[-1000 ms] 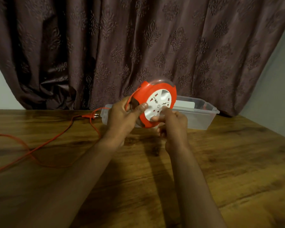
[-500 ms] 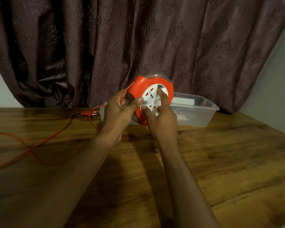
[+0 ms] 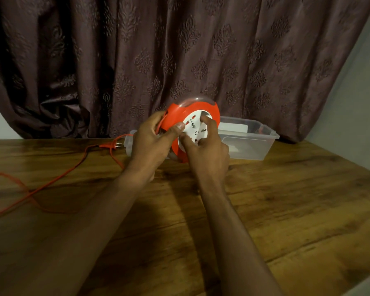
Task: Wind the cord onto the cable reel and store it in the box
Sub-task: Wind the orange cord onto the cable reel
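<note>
Centrally, item one: cable reel [image 3: 179, 116], a round orange plastic housing with a clear domed rim on top and a white socket face turned toward me. It is held up off the table, in front of the box. My left hand [image 3: 152, 142] grips its left edge, fingers curled round the rim and thumb laid across the orange front. My right hand [image 3: 205, 150] sits on the white disc, forefinger reaching up to its upper edge and thumb pressed at its lower left, the other fingers curled below.

Item two: cord [image 3: 58, 180], thin, orange, glossy. It leaves the reel under my left fingers, drops to the table, and runs away in loose bends to the left edge of view. Its two-pin plug [image 3: 113, 145] lies on the wood, just beside the left end of the box.

Item three: box [image 3: 263, 144], a rectangular tub of clear plastic, lidless, behind the reel on the table, something white lying inside.

Item four: table [image 3: 286, 210], brown wood, strongly grained, slightly shiny.

Item five: curtain [image 3: 179, 50], dark brownish fabric with a woven ornament, in heavy folds behind.

Change noted: a second ago my right fingers pinched low on the disc; the forefinger now stands higher on it, and the reel has tipped a little rightward.
</note>
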